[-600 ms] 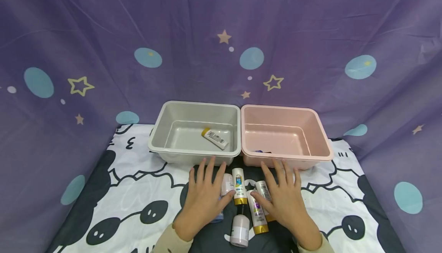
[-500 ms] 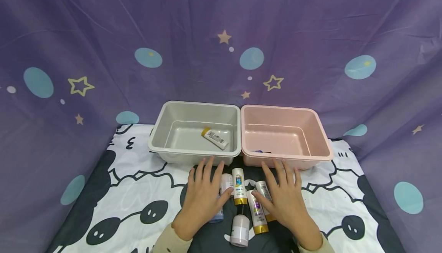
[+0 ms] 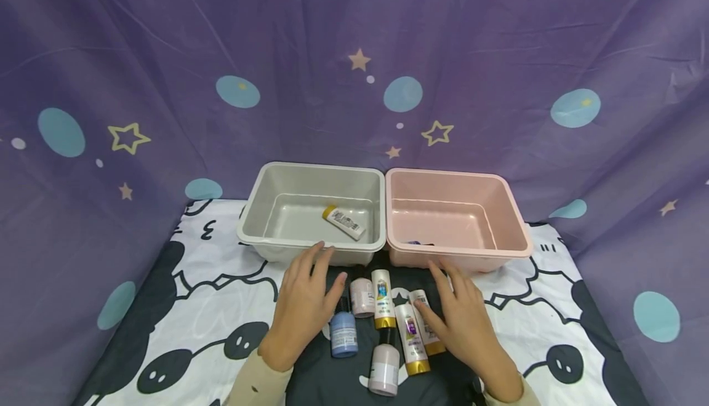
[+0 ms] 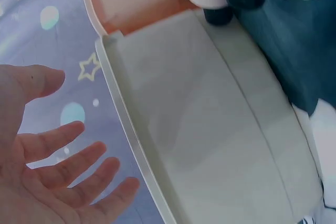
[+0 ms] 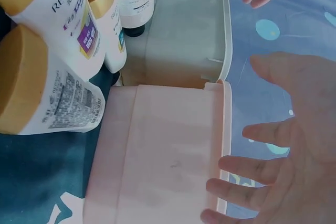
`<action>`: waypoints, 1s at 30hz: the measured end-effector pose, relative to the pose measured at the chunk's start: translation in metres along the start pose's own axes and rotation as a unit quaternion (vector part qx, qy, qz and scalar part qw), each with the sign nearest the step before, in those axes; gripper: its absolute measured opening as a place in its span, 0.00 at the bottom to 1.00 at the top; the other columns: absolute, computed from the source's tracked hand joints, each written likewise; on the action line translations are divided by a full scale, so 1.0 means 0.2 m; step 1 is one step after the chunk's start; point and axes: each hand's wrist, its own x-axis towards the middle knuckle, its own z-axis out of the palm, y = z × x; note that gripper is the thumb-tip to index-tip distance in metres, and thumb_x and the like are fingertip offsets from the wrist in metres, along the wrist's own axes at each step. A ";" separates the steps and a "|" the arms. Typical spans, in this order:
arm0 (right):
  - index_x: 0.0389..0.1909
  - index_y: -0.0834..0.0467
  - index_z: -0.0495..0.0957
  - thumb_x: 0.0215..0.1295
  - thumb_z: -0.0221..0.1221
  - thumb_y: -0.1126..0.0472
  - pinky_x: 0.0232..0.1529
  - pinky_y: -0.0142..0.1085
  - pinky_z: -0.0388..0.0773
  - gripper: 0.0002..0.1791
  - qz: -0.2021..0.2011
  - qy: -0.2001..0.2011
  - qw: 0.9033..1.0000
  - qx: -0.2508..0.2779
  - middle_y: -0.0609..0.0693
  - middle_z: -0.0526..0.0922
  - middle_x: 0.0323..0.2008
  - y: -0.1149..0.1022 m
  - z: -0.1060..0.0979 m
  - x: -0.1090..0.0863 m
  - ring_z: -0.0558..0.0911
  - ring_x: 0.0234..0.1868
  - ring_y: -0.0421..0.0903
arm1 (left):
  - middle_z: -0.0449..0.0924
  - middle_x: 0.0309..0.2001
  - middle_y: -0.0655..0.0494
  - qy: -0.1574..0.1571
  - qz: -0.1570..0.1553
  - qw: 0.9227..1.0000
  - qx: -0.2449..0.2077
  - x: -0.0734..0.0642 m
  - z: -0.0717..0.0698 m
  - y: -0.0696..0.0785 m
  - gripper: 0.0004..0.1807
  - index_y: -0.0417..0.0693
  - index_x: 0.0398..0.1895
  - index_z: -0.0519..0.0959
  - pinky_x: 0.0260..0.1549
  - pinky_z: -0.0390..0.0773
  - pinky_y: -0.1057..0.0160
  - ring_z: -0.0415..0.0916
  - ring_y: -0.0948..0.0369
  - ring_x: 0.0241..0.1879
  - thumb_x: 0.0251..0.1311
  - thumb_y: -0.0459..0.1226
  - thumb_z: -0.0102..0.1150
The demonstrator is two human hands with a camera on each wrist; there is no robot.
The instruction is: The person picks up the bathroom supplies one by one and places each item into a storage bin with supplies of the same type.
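Observation:
Raised over the cloth, my left hand (image 3: 299,310) has its fingers spread in front of the grey tub and holds nothing. A blue bottle (image 3: 344,335) with a black cap lies just right of it. My right hand (image 3: 464,326), likewise holding nothing, hovers before the pink tub; its thumb appears over a white tube with a gold cap (image 3: 425,323). Two similar tubes lie nearby: one with a purple label (image 3: 412,338) and one with a blue label (image 3: 383,295). Two pale pink bottles with black caps lie among them, a front bottle (image 3: 384,370) and a back bottle (image 3: 362,298).
Side by side at the back stand a grey tub (image 3: 299,243) and a pink tub (image 3: 460,252). Inside the grey one lies a gold-capped tube (image 3: 344,222). A small dark blue item (image 3: 421,243) shows partly behind the pink tub's front rim. A purple curtain (image 3: 299,55) hangs behind.
My left hand has shifted left and slightly up, uncovering the blue bottle and the back pink bottle. The right hand has moved only slightly, its fingers bending a little. The bottles and tubes lie almost unchanged.

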 end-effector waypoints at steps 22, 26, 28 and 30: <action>0.61 0.65 0.74 0.63 0.69 0.63 0.35 0.41 0.83 0.27 0.137 -0.046 0.978 0.150 0.60 0.80 0.52 0.08 0.08 -0.05 0.84 0.41 0.54 | 0.74 0.59 0.36 0.032 -0.139 0.990 0.005 0.10 -0.14 -0.38 0.20 0.36 0.58 0.78 0.49 0.70 0.35 0.70 0.36 0.57 0.64 0.32 0.64; 0.59 0.65 0.76 0.63 0.69 0.64 0.37 0.43 0.83 0.24 0.185 -0.091 0.966 0.158 0.60 0.82 0.50 0.10 0.11 -0.04 0.85 0.39 0.51 | 0.72 0.61 0.33 0.029 -0.165 0.986 -0.005 0.10 -0.17 -0.45 0.22 0.34 0.59 0.77 0.54 0.68 0.34 0.68 0.35 0.59 0.62 0.30 0.65; 0.58 0.66 0.77 0.62 0.68 0.65 0.37 0.44 0.83 0.24 0.208 -0.116 0.957 0.166 0.60 0.82 0.48 0.10 0.12 -0.04 0.85 0.38 0.49 | 0.70 0.62 0.32 0.014 -0.185 0.982 -0.021 0.11 -0.18 -0.48 0.23 0.33 0.60 0.76 0.55 0.67 0.34 0.66 0.34 0.61 0.62 0.30 0.65; 0.58 0.65 0.77 0.62 0.68 0.64 0.38 0.44 0.83 0.23 0.228 -0.140 0.948 0.171 0.59 0.83 0.47 0.11 0.13 -0.05 0.84 0.37 0.47 | 0.67 0.65 0.30 -0.003 -0.207 0.977 -0.040 0.11 -0.19 -0.51 0.26 0.33 0.63 0.74 0.56 0.67 0.33 0.64 0.33 0.62 0.62 0.31 0.66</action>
